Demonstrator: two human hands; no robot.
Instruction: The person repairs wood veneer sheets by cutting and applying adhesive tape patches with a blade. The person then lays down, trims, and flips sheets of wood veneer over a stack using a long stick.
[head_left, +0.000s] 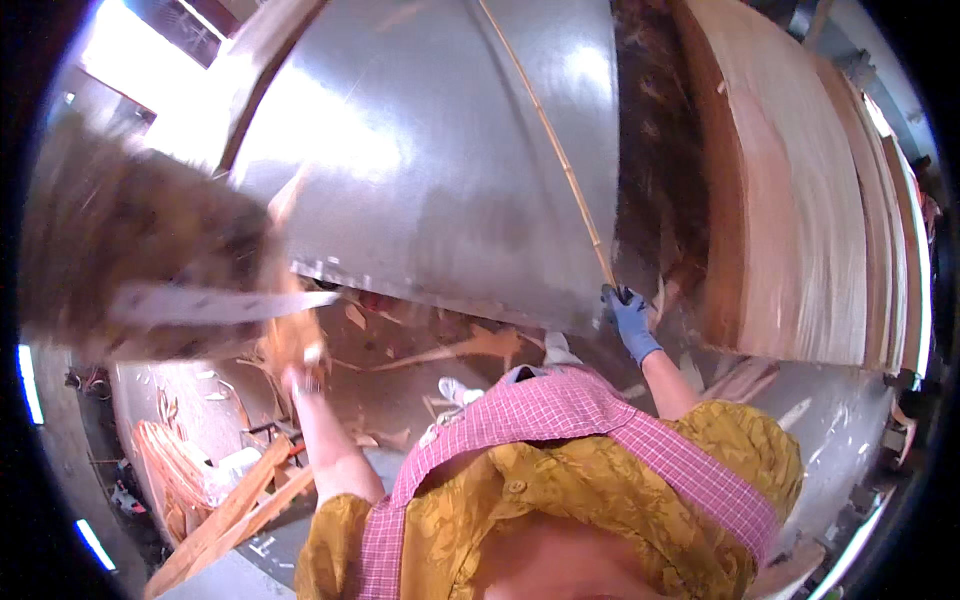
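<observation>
A long thin bamboo stick (566,165) is gripped near its lower end by my right hand (632,322), which wears a blue glove with dark fingertips. The stick reaches up and away over a large smooth grey sheet (430,190). At the left, my left hand (298,350) is smeared by motion, with an orange-tan patch over it, and its fingers cannot be made out. Right beside it is a big blurred brown piece (150,240), crossed by a pale strip (220,304). Whether my left hand holds this piece is unclear.
A tall stack of wood veneer sheets (800,190) stands to the right. Veneer scraps (480,345) litter the floor around my shoes (455,390). Wooden strips (225,525) and a coiled orange-tan bundle (170,460) lie at the lower left.
</observation>
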